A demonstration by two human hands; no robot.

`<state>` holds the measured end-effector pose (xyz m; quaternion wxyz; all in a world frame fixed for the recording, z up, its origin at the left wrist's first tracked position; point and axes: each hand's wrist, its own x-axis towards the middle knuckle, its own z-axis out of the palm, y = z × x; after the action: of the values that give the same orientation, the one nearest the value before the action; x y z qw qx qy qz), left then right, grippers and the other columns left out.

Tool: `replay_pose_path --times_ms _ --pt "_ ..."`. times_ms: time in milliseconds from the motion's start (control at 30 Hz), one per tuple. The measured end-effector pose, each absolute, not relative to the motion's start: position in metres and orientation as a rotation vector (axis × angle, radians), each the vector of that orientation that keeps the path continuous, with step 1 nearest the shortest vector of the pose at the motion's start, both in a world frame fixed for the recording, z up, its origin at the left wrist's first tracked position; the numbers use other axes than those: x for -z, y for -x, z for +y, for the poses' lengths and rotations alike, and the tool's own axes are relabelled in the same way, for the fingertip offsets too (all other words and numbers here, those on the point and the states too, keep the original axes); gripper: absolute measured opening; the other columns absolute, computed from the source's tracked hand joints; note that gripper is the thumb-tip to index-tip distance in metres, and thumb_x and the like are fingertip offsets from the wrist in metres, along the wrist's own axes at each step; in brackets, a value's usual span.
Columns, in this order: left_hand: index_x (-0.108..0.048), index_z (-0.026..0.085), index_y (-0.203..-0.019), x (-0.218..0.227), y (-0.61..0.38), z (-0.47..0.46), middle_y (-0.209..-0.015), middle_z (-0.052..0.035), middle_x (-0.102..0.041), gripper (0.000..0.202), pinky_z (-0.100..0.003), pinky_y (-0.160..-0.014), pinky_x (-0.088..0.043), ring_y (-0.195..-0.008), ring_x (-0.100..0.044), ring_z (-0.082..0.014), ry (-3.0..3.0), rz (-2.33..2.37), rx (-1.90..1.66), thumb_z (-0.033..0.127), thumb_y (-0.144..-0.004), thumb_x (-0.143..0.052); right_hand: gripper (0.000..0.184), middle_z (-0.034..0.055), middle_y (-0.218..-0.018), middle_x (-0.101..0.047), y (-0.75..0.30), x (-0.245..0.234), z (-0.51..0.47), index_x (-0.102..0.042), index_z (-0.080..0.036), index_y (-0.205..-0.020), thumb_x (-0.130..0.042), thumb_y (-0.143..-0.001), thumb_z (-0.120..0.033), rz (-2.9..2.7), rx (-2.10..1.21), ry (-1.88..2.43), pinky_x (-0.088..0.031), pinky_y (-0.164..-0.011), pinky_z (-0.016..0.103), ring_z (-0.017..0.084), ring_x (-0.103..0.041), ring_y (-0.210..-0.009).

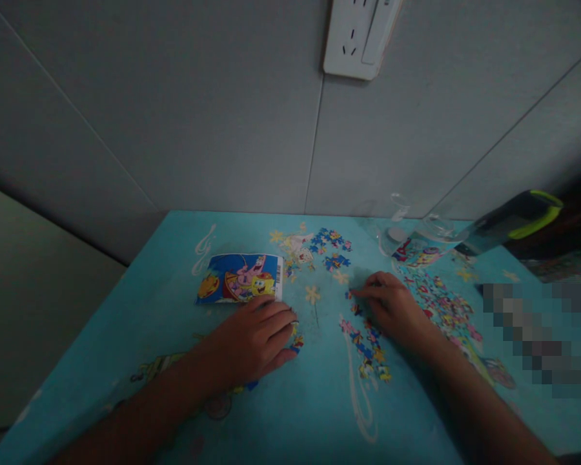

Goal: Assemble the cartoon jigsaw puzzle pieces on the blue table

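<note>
My left hand (264, 339) rests low over a small cluster of jigsaw puzzle pieces (297, 342), its fingers lying loosely side by side and hiding part of the cluster. Just beyond its fingers is a blue picture packet (239, 278) with cartoon characters. My right hand (390, 303) has its fingertips drawn together at a small blue puzzle piece (348, 294); the grip itself is partly hidden. Below those fingertips lies a strip of puzzle pieces (363, 342) in blue, pink and yellow. Two blue clusters, one larger (329, 239) and one smaller (337, 261), lie farther back.
A wide spread of loose pieces (445, 307) covers the table right of my right arm. Behind it stand a clear plastic container (423, 248) and a dark object with a yellow-green edge (518, 223). The grey wall (223, 129) with a socket (361, 39) borders the blue tablecloth (140, 290).
</note>
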<state>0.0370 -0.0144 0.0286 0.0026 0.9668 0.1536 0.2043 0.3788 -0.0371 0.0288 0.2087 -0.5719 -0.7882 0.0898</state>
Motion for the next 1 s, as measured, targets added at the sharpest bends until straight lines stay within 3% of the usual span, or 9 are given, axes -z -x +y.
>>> replay_pose_path --times_ms 100,333,533,633,833,1000 --pt "-0.067 0.014 -0.107 -0.029 -0.037 -0.015 -0.118 -0.0085 -0.069 0.022 -0.045 -0.102 -0.044 -0.112 -0.060 -0.0244 -3.044 0.481 -0.627 0.032 -0.100 -0.057 0.031 0.0080 -0.092 -0.065 -0.392 -0.036 -0.037 -0.079 -0.021 -0.085 -0.051 -0.088 -0.007 -2.103 -0.213 1.605 -0.051 -0.083 0.038 0.022 -0.063 -0.086" --pt "-0.067 0.014 -0.109 -0.027 -0.036 -0.016 -0.119 -0.0072 -0.069 0.023 -0.045 -0.101 -0.044 -0.112 -0.059 -0.0248 -3.053 0.504 -0.601 0.033 -0.101 -0.057 0.041 0.0101 -0.114 -0.064 -0.394 -0.043 -0.044 -0.078 -0.028 -0.114 -0.054 -0.088 -0.008 -2.369 -0.247 1.418 -0.048 -0.091 0.043 0.026 -0.061 -0.103" --pt "-0.068 0.014 -0.109 -0.029 -0.038 -0.016 -0.117 -0.0070 -0.069 0.023 -0.044 -0.100 -0.046 -0.111 -0.060 -0.0243 -3.043 0.518 -0.618 0.033 -0.101 -0.056 0.038 0.0083 -0.110 -0.064 -0.388 -0.047 -0.051 -0.080 -0.032 -0.104 -0.057 -0.087 -0.007 -2.490 -0.310 1.393 -0.045 -0.090 0.045 0.025 -0.061 -0.100" --pt "-0.068 0.016 -0.108 -0.027 -0.039 -0.016 -0.113 -0.0072 -0.070 0.019 -0.043 -0.099 -0.046 -0.109 -0.061 -0.0231 -3.052 0.526 -0.668 0.028 -0.101 -0.056 0.033 0.0072 -0.104 -0.065 -0.385 -0.046 -0.051 -0.079 -0.028 -0.096 -0.055 -0.088 -0.007 -2.424 -0.356 1.346 -0.046 -0.088 0.042 0.024 -0.062 -0.097" --pt "-0.069 0.018 -0.103 -0.025 -0.040 -0.015 -0.107 -0.0078 -0.071 0.013 -0.040 -0.097 -0.048 -0.103 -0.063 -0.0211 -3.086 0.535 -0.670 0.023 -0.099 -0.058 0.031 0.0084 -0.109 -0.069 -0.346 -0.042 -0.024 -0.072 -0.023 -0.117 -0.052 -0.095 -0.014 -2.189 -0.430 1.437 -0.051 -0.092 0.036 0.022 -0.065 -0.100" --pt "-0.068 0.016 -0.105 -0.027 -0.039 -0.015 -0.108 -0.0076 -0.071 0.015 -0.040 -0.094 -0.049 -0.100 -0.063 -0.0207 -3.113 0.507 -0.632 0.024 -0.099 -0.058 0.025 0.0100 -0.101 -0.070 -0.308 -0.036 0.017 -0.075 -0.021 -0.112 -0.056 -0.099 -0.028 -2.222 -0.279 1.620 -0.050 -0.089 0.033 0.023 -0.066 -0.094"
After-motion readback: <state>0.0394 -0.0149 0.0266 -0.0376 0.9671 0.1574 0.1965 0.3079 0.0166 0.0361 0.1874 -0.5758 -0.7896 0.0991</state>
